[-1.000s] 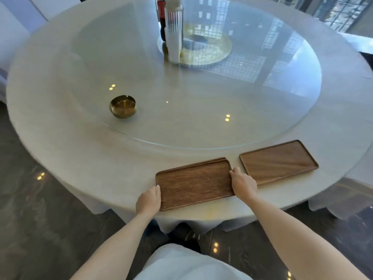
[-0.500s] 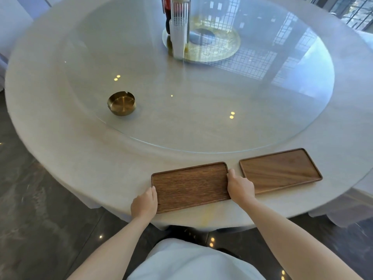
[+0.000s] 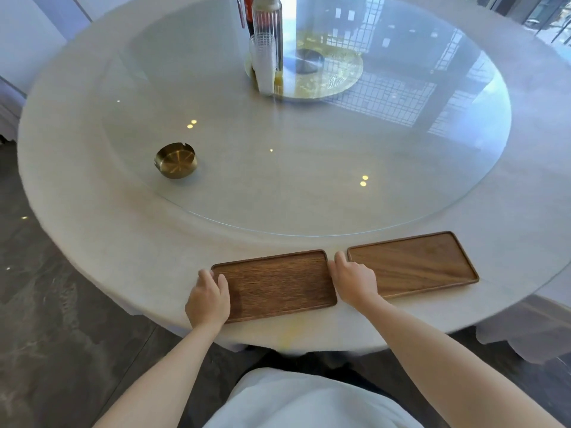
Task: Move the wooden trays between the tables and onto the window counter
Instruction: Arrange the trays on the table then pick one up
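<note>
Two flat rectangular wooden trays lie side by side near the front edge of a round white-clothed table (image 3: 92,230). The darker left tray (image 3: 278,284) is held at both short ends: my left hand (image 3: 208,299) curls over its left end with the thumb on its surface, and my right hand (image 3: 352,281) presses its right end. The lighter right tray (image 3: 414,262) rests untouched just right of my right hand. The held tray still lies flat on the cloth.
A large glass turntable (image 3: 309,134) covers the table's middle. On it stand a brass ashtray (image 3: 176,160) at the left and, at the centre, a clear cup stack (image 3: 264,66), bottles and a gold disc (image 3: 327,75). Dark stone floor lies at the left.
The camera has come closer to the table. Both hands stay on the ends of the left tray, and my left thumb now lies on its surface. The trays have not visibly moved.
</note>
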Demonstrator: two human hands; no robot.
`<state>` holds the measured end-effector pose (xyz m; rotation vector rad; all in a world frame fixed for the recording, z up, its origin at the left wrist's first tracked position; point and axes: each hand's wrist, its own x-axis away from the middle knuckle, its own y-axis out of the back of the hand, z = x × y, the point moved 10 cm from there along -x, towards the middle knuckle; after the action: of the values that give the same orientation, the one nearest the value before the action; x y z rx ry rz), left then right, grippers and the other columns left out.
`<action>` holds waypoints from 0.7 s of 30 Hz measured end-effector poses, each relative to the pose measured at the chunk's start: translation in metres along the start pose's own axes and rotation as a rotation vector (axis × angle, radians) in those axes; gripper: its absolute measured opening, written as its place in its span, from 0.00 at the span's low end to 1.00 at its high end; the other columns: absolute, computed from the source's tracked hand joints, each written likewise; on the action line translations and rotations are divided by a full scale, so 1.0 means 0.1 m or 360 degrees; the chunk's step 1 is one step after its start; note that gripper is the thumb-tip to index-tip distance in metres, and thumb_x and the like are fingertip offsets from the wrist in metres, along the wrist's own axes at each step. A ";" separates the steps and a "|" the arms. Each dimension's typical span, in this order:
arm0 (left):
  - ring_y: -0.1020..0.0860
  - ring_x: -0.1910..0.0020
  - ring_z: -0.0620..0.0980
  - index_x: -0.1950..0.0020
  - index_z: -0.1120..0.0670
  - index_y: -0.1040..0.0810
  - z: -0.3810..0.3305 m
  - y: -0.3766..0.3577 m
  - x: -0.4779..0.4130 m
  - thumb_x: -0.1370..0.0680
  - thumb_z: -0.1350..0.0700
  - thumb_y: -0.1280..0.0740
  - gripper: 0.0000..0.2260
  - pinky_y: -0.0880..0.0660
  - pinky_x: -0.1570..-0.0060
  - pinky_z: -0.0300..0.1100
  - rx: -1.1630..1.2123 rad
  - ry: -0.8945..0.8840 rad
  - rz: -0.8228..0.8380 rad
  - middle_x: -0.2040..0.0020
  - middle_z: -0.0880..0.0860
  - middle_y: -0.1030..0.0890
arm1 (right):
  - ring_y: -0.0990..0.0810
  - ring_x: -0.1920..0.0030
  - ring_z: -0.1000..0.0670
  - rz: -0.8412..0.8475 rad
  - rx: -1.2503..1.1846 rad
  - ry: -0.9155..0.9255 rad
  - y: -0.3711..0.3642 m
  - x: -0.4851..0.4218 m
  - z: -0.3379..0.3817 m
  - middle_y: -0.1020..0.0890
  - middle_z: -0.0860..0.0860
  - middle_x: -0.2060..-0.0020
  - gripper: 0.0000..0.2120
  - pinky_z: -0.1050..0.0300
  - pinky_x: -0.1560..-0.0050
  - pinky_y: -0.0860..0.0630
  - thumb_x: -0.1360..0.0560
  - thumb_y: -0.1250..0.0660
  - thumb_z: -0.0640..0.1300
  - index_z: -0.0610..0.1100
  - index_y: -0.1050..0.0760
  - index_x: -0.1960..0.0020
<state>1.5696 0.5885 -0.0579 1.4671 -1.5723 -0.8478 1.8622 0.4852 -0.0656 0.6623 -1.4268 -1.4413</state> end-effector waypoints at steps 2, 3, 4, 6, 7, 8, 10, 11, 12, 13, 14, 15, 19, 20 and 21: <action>0.28 0.64 0.54 0.55 0.57 0.34 -0.28 -0.02 0.10 0.21 0.52 0.45 0.08 0.33 0.66 0.44 0.0025 -0.0077 -0.0024 0.62 0.53 0.28 | 0.19 0.62 0.37 -0.0027 -0.0085 0.0008 0.11 -0.03 -0.11 0.18 0.41 0.60 0.05 0.55 0.69 0.37 0.21 0.48 0.43 0.46 0.40 0.56; 0.27 0.62 0.55 0.55 0.57 0.34 -0.43 -0.06 0.16 0.21 0.52 0.45 0.09 0.33 0.65 0.44 0.0029 -0.0105 -0.0018 0.61 0.53 0.28 | 0.19 0.62 0.36 -0.0051 -0.0137 -0.0009 0.18 -0.04 -0.20 0.17 0.40 0.61 0.06 0.55 0.69 0.37 0.21 0.49 0.45 0.45 0.39 0.55; 0.25 0.60 0.56 0.54 0.58 0.33 -0.58 -0.12 0.24 0.21 0.52 0.45 0.09 0.33 0.64 0.44 0.0033 -0.0121 -0.0002 0.60 0.53 0.27 | 0.19 0.61 0.36 -0.0083 -0.0167 -0.0006 0.24 -0.04 -0.30 0.17 0.40 0.61 0.07 0.54 0.68 0.37 0.21 0.49 0.46 0.44 0.37 0.54; 0.24 0.57 0.58 0.51 0.59 0.31 -0.89 -0.26 0.40 0.21 0.52 0.45 0.10 0.34 0.62 0.44 0.0046 -0.0141 0.0043 0.57 0.55 0.24 | 0.19 0.59 0.36 -0.0124 -0.0175 0.0034 0.35 -0.03 -0.50 0.17 0.40 0.61 0.09 0.54 0.67 0.36 0.21 0.49 0.47 0.43 0.36 0.53; 0.23 0.55 0.58 0.50 0.59 0.31 -1.05 -0.34 0.48 0.21 0.52 0.45 0.10 0.34 0.62 0.44 0.0061 -0.0156 0.0060 0.55 0.56 0.23 | 0.19 0.59 0.36 -0.0146 -0.0175 0.0048 0.40 -0.01 -0.62 0.17 0.40 0.60 0.09 0.54 0.67 0.37 0.20 0.50 0.48 0.43 0.36 0.52; 0.23 0.54 0.59 0.48 0.59 0.31 -1.21 -0.41 0.57 0.21 0.52 0.44 0.11 0.33 0.61 0.45 0.0081 -0.0165 0.0071 0.52 0.58 0.22 | 0.19 0.59 0.37 -0.0175 -0.0181 0.0049 0.46 0.00 -0.75 0.16 0.40 0.61 0.11 0.54 0.67 0.37 0.20 0.50 0.49 0.42 0.36 0.51; 0.22 0.52 0.61 0.45 0.60 0.31 -1.51 -0.53 0.73 0.21 0.52 0.43 0.12 0.30 0.58 0.48 0.0126 -0.0166 0.0087 0.47 0.59 0.22 | 0.19 0.60 0.37 -0.0209 -0.0148 0.0033 0.53 0.01 -1.04 0.16 0.41 0.60 0.13 0.55 0.68 0.37 0.20 0.51 0.49 0.41 0.35 0.46; 0.22 0.51 0.61 0.45 0.60 0.31 -1.65 -0.60 0.81 0.21 0.53 0.43 0.12 0.29 0.57 0.49 0.0142 -0.0170 0.0103 0.46 0.60 0.21 | 0.18 0.59 0.37 -0.0209 -0.0126 0.0022 0.55 0.02 -1.18 0.16 0.41 0.60 0.13 0.55 0.67 0.36 0.20 0.51 0.48 0.41 0.35 0.44; 0.22 0.51 0.62 0.45 0.60 0.31 -1.78 -0.67 0.88 0.21 0.53 0.43 0.11 0.28 0.56 0.49 0.0145 -0.0179 0.0125 0.45 0.60 0.21 | 0.18 0.58 0.38 -0.0206 -0.0119 -0.0004 0.57 0.03 -1.32 0.16 0.41 0.59 0.13 0.55 0.67 0.35 0.19 0.51 0.48 0.41 0.36 0.43; 0.22 0.51 0.63 0.46 0.59 0.31 -1.90 -0.73 0.93 0.21 0.52 0.43 0.11 0.28 0.56 0.49 0.0132 -0.0190 0.0149 0.45 0.60 0.21 | 0.18 0.58 0.38 -0.0206 -0.0125 -0.0049 0.58 0.04 -1.48 0.16 0.41 0.58 0.14 0.55 0.66 0.34 0.19 0.51 0.49 0.41 0.37 0.42; 0.22 0.51 0.64 0.48 0.58 0.32 -2.00 -0.79 0.98 0.21 0.52 0.43 0.10 0.29 0.56 0.49 0.0106 -0.0202 0.0172 0.45 0.60 0.21 | 0.18 0.57 0.38 -0.0205 -0.0128 -0.0099 0.59 0.05 -1.63 0.16 0.41 0.58 0.15 0.55 0.66 0.34 0.19 0.52 0.50 0.40 0.37 0.41; 0.22 0.50 0.64 0.48 0.58 0.32 -2.09 -0.85 1.01 0.21 0.52 0.44 0.10 0.29 0.56 0.49 0.0073 -0.0213 0.0191 0.43 0.60 0.21 | 0.18 0.56 0.38 -0.0203 -0.0133 -0.0142 0.60 0.06 -1.77 0.16 0.41 0.58 0.17 0.54 0.66 0.34 0.19 0.52 0.51 0.40 0.38 0.40; 0.21 0.49 0.64 0.42 0.61 0.32 -2.29 -1.01 1.06 0.21 0.52 0.45 0.14 0.27 0.55 0.49 -0.0059 -0.0247 0.0201 0.39 0.59 0.22 | 0.22 0.49 0.41 -0.0225 -0.0213 -0.0285 0.63 0.14 -2.27 0.19 0.43 0.49 0.17 0.51 0.60 0.31 0.20 0.52 0.50 0.40 0.36 0.40; 0.21 0.50 0.64 0.42 0.61 0.33 -2.31 -1.04 1.06 0.21 0.52 0.45 0.14 0.27 0.55 0.49 -0.0094 -0.0253 0.0202 0.40 0.59 0.21 | 0.24 0.46 0.41 -0.0235 -0.0216 -0.0321 0.64 0.15 -2.37 0.21 0.43 0.46 0.17 0.51 0.57 0.30 0.20 0.52 0.50 0.40 0.35 0.39; 0.21 0.50 0.64 0.42 0.60 0.33 -2.33 -1.08 1.06 0.21 0.52 0.46 0.14 0.27 0.56 0.49 -0.0138 -0.0259 0.0213 0.42 0.60 0.21 | 0.25 0.44 0.42 -0.0234 -0.0197 -0.0353 0.64 0.16 -2.46 0.23 0.43 0.43 0.18 0.50 0.54 0.29 0.20 0.52 0.50 0.39 0.35 0.39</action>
<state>1.8263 0.4839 -0.0373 1.2429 -1.7109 -0.9637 2.0906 0.3745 -0.0414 0.5516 -1.4672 -1.7482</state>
